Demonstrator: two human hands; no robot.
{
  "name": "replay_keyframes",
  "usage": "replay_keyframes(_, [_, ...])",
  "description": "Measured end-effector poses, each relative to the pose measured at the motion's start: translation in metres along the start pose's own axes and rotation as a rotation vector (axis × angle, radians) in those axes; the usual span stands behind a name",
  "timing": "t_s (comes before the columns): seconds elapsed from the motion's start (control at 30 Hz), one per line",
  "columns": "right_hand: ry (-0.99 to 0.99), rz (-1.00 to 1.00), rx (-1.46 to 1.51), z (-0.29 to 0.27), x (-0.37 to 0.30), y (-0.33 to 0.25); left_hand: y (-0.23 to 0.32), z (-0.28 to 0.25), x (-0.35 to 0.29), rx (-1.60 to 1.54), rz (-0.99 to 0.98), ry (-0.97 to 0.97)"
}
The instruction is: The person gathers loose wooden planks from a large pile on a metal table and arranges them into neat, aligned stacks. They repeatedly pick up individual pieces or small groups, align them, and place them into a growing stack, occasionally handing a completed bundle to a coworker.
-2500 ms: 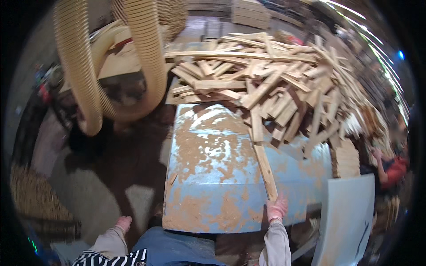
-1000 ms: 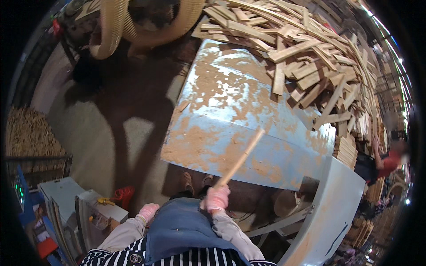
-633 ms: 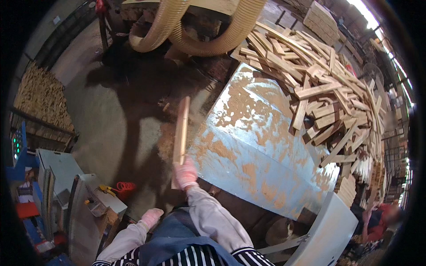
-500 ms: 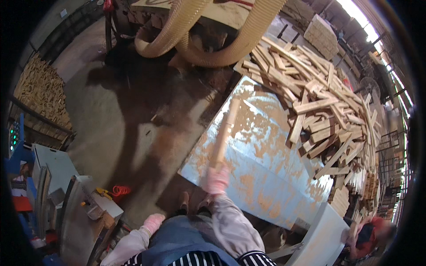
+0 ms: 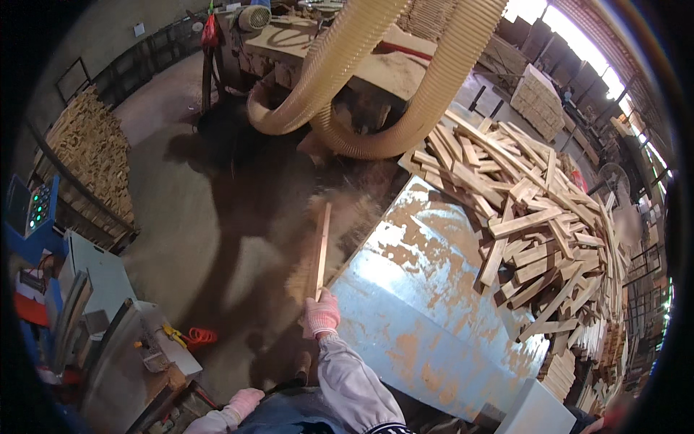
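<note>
My right hand (image 5: 321,315), in a pink glove, is closed round the near end of a wooden strip (image 5: 322,253). The strip points away from me, just left of a blue-grey metal table (image 5: 405,318) with patches of sawdust on its top. A blurred cloud of sawdust (image 5: 354,206) hangs beside the table's left edge, around the strip. Low in the picture, my left hand (image 5: 246,402), also gloved in pink, hangs near my blue apron. It touches nothing that I can see, and its fingers are not clear.
Cut wooden pieces (image 5: 535,224) lie heaped on the table's far right. Two ribbed hoses (image 5: 448,87) curve down ahead. To the left stand a blue control box (image 5: 32,213) and a grey machine (image 5: 101,271). Another person's arm (image 5: 596,425) shows at lower right.
My right hand has swung the strip leftward off the tabletop, and sawdust now flies past the edge. The sawdust along that left edge has thinned. The whole view has shifted.
</note>
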State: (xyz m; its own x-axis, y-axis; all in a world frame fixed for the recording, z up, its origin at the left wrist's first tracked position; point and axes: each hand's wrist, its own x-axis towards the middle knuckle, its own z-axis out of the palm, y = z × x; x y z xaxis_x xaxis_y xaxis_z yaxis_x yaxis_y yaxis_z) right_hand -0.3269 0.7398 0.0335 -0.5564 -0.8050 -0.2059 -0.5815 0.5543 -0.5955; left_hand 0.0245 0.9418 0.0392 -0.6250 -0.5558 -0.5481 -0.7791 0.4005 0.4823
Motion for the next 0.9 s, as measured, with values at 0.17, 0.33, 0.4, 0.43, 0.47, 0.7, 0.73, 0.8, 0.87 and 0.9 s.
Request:
replay_keyframes(0.17, [0.101, -0.031, -0.207, -0.050, 0.037, 0.080, -0.022, 0.026, -0.002, -0.066, -0.078, 0.188])
replay_keyframes(0.33, [0.632, 0.531, 0.017, -0.111, 0.087, 0.203, -0.009, 0.064, -0.013, -0.490, -0.175, 0.355])
replay_keyframes(0.4, [0.592, 0.490, 0.273, -0.113, 0.091, 0.181, 0.001, 0.052, 0.000, -0.746, -0.262, 0.175])
replay_keyframes(0.43, [0.565, 0.482, 0.404, -0.099, 0.085, 0.168, -0.001, 0.048, 0.006, -0.900, -0.320, 0.094])
replay_keyframes(0.47, [0.623, 0.174, 0.089, -0.078, 0.079, 0.137, -0.007, 0.044, 0.005, -1.044, -0.392, -0.010])
replay_keyframes(0.7, [-0.019, 0.145, 0.121, -0.036, 0.044, 0.000, -0.011, 0.014, 0.007, -0.126, -0.150, -0.046])
replay_keyframes(0.73, [0.076, 0.169, 0.133, -0.042, 0.040, 0.017, -0.021, 0.016, 0.012, -0.114, -0.079, 0.021])
replay_keyframes(0.8, [0.218, 0.253, 0.178, -0.059, 0.035, 0.048, -0.021, 0.007, 0.031, 0.008, -0.144, -0.214])
replay_keyframes(0.87, [0.335, 0.391, 0.291, -0.081, 0.019, 0.072, -0.018, -0.001, 0.037, -0.084, -0.154, -0.195])
replay_keyframes(0.9, [0.371, 0.472, 0.318, -0.090, 0.008, 0.083, -0.016, -0.003, 0.043, -0.136, -0.143, -0.178])
